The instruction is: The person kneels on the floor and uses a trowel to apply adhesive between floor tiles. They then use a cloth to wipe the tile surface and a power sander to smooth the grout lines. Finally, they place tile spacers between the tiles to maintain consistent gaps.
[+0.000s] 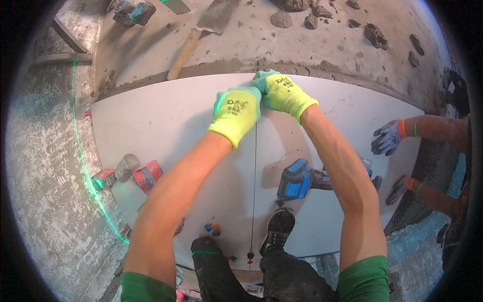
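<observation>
Two large pale tiles lie side by side, the left tile [161,121] and the right tile [347,110], with a thin seam between them. At the seam's far end my two hands meet, in yellow-green gloves. My left hand [237,109] is closed over the left tile's edge, its fingertips mostly hidden. Beside it my right hand [284,93] has its fingers bent together at the far edge. Whatever they grip is too small or hidden to make out. A cordless power tool [297,180] with a blue battery lies under my right forearm.
At the right, a co-worker's gloved hand [387,137] touches the right tile's edge; another gloved hand [397,190] is below. A trowel [182,54] and mortar lumps [376,36] lie beyond. Red-and-grey items [148,176], small coloured pieces [215,229] and my shoe [277,229] are on the tiles.
</observation>
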Available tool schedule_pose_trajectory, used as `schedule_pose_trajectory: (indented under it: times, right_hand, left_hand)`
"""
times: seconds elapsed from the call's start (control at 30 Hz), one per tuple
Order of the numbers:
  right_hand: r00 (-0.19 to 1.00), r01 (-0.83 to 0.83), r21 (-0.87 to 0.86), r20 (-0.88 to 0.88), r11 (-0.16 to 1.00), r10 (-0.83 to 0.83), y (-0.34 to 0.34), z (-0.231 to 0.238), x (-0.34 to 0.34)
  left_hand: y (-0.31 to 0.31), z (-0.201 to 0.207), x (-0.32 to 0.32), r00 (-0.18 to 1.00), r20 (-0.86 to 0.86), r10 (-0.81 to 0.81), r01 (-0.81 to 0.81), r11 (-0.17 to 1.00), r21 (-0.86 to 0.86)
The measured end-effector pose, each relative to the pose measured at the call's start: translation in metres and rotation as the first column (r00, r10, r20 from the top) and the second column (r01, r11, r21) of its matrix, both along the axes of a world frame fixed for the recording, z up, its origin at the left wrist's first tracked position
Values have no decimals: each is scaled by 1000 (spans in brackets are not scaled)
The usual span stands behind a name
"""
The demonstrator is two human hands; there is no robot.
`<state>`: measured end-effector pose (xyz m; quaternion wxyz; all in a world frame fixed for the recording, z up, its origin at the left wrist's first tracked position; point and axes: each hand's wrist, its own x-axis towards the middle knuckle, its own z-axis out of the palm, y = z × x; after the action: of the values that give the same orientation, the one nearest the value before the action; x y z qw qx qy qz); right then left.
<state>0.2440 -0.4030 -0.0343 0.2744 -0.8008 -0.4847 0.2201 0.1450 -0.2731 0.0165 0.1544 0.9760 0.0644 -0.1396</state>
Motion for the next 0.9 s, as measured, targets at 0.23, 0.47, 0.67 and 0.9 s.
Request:
schedule_pose_trajectory:
  times: [0.23,0.47,0.67,0.9]
  right_hand:
    - [982,175,-53,-65,983,-178,-7,6,-15]
    - [989,69,-49,136,996,-62,1,5,-4]
    - [985,129,-70,121,989,-120,-6,11,-10]
    - [986,79,-97,151,992,-64,4,9,-2]
  left_hand:
    - [7,7,12,978,-163,-128,144,985,92]
    - [6,12,12,975,-186,-121,133,990,53]
    - [9,6,13,973,-182,-141,160,982,95]
    - [6,-3,6,993,-97,-70,73,997,19]
